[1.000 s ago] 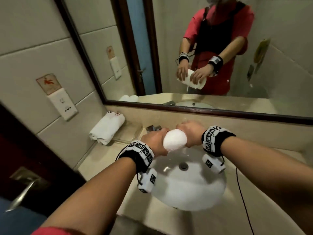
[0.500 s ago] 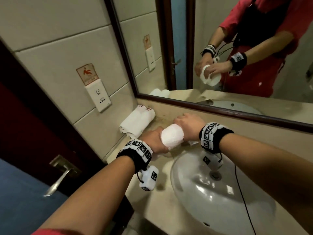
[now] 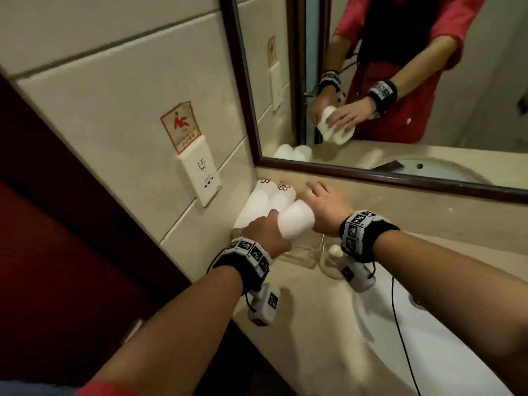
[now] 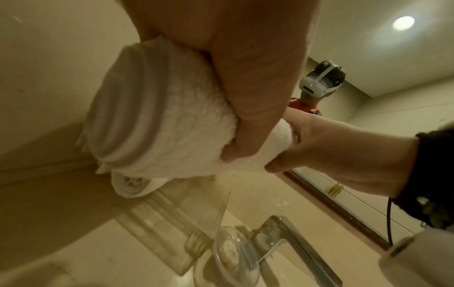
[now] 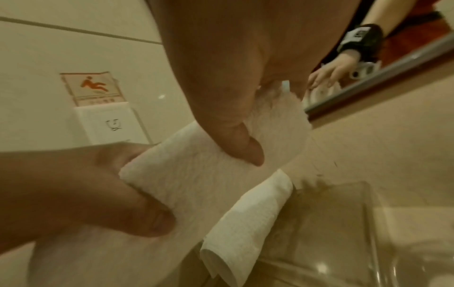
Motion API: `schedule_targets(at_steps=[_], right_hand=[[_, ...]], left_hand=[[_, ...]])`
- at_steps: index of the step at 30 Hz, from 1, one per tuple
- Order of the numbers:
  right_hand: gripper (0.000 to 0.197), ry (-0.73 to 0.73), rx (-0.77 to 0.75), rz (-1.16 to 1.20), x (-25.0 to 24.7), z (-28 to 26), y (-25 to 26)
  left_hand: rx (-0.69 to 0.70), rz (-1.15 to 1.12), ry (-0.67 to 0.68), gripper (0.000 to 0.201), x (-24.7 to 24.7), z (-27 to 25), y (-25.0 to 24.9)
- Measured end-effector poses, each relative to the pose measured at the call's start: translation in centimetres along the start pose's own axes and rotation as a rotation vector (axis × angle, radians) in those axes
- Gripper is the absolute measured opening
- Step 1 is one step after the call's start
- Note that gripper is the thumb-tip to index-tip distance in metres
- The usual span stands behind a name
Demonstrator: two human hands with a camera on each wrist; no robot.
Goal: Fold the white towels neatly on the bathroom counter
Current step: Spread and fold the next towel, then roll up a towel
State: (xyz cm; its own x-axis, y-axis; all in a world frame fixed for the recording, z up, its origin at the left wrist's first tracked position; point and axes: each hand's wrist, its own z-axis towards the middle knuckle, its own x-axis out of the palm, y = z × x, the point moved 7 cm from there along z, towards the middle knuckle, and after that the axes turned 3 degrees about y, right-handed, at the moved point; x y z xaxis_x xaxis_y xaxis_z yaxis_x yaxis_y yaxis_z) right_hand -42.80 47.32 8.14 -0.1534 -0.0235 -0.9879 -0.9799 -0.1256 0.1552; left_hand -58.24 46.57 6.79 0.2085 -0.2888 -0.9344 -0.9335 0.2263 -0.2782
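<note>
Both hands hold a rolled white towel (image 3: 295,221) just above the counter's left corner. My left hand (image 3: 268,228) grips its near end, thumb wrapped under the roll (image 4: 157,120). My right hand (image 3: 314,201) grips the far end, fingers over the top and thumb (image 5: 233,126) pressed into the towel (image 5: 196,174). Two more rolled towels (image 3: 257,201) with red embroidery lie side by side against the wall, directly left of the held roll. One of them (image 5: 250,213) shows right beneath it.
A clear glass tray (image 3: 303,252) sits on the beige counter (image 3: 300,324) under the hands, with a round glass soap dish (image 4: 228,252) and the chrome faucet (image 4: 294,242) beside it. The white sink (image 3: 428,338) lies right. The tiled wall with a socket (image 3: 200,172) is left, the mirror (image 3: 400,155) behind.
Both hands have carried the rolled towel left, from above the sink to the counter's left corner beside the rolled towels at the wall.
</note>
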Motion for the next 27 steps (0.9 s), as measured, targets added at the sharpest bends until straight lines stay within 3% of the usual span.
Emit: schedule_targets(at_steps=[5, 9, 12, 15, 22, 27], right_hand=[[0.083, 0.008, 0.207, 0.305, 1.9, -0.1, -0.9], [0.090, -0.048, 0.455, 0.730, 4.7, -0.7, -4.2], [0.061, -0.006, 0.639, 1.135, 7.3, -1.4, -5.9], [0.043, 0.175, 0.715, 1.534, 9.5, -1.1, -5.3], [0.051, 0.202, 0.668, 1.632, 12.2, 2.2, -7.2], [0.055, 0.265, 0.710, 1.644, 14.4, 3.7, -8.5]], left_hand=[[-0.047, -0.017, 0.034, 0.056, 1.4, 1.8, 0.6], [-0.066, -0.132, 0.080, 0.058, 4.1, 3.6, 0.0], [-0.099, -0.183, 0.093, 0.058, 5.1, 4.7, -0.9], [-0.125, -0.216, 0.099, 0.060, 5.8, 6.1, -1.7], [-0.120, -0.218, 0.146, 0.090, 9.0, 8.8, -3.7], [-0.140, -0.210, 0.202, 0.095, 10.4, 10.0, -4.2]])
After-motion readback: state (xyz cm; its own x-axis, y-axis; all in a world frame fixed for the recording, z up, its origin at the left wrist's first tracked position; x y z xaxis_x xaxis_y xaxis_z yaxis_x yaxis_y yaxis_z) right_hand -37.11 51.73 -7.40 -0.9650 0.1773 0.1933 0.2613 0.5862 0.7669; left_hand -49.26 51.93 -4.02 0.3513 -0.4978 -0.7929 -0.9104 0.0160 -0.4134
